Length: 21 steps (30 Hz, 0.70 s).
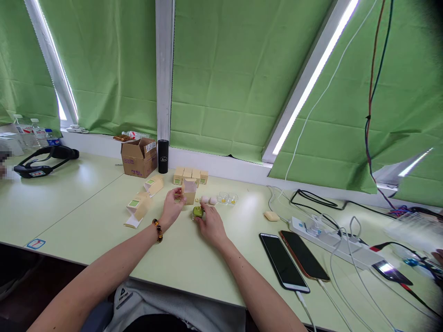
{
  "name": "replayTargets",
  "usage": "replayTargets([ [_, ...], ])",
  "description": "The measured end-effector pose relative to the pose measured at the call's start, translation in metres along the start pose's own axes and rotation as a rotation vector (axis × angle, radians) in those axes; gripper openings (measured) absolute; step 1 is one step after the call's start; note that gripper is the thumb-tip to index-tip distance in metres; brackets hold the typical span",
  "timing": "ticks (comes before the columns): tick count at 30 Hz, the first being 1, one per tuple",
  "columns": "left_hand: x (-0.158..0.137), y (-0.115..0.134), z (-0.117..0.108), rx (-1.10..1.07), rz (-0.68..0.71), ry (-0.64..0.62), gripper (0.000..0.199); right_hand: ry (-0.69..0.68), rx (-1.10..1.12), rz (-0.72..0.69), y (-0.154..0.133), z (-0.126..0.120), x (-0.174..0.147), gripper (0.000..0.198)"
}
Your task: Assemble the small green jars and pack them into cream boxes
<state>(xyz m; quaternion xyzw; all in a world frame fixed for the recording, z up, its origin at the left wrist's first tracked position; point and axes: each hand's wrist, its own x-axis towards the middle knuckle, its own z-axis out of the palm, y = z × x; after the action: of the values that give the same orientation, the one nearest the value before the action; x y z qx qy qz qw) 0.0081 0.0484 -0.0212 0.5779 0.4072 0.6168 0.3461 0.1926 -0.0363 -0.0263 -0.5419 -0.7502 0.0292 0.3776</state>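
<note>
Head view shows the left hand pinching an open small carton mid-counter, right hand's fingers pinching an unpacked green puck, four sealed cartons behind.

Bare forearms; beaded bracelet (amber-brown) on left wrist.

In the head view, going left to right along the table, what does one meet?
Black headset → open brown cardboard box → black cylinder → small green round object at the right hand → two dark smartphones → white power strip.
</note>
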Motion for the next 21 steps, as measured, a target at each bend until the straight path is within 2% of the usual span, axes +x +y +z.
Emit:
replayTargets([
  [4,0.001,0.002,-0.002,0.128,0.013,-0.022,0.046,0.006,0.006,0.115,0.006,-0.003,0.003,0.053],
  [7,0.0,0.003,-0.002,0.167,-0.028,-0.129,0.044,0.046,0.026,0.224,0.014,-0.008,0.005,0.052],
  [10,-0.006,0.004,0.0,0.154,-0.056,-0.285,0.041,0.159,0.063,0.288,0.02,-0.015,0.008,0.046],
  [14,-0.018,0.01,0.003,0.191,-0.043,-0.441,0.045,0.374,0.168,0.277,0.013,-0.028,0.012,0.043],
  [18,-0.027,0.024,0.001,0.273,0.039,-0.401,0.063,0.511,0.35,0.214,-0.004,-0.04,0.013,0.041],
  [21,-0.03,0.038,0.0,0.237,0.199,-0.346,0.053,0.559,0.465,0.152,-0.014,-0.043,0.011,0.037],
])
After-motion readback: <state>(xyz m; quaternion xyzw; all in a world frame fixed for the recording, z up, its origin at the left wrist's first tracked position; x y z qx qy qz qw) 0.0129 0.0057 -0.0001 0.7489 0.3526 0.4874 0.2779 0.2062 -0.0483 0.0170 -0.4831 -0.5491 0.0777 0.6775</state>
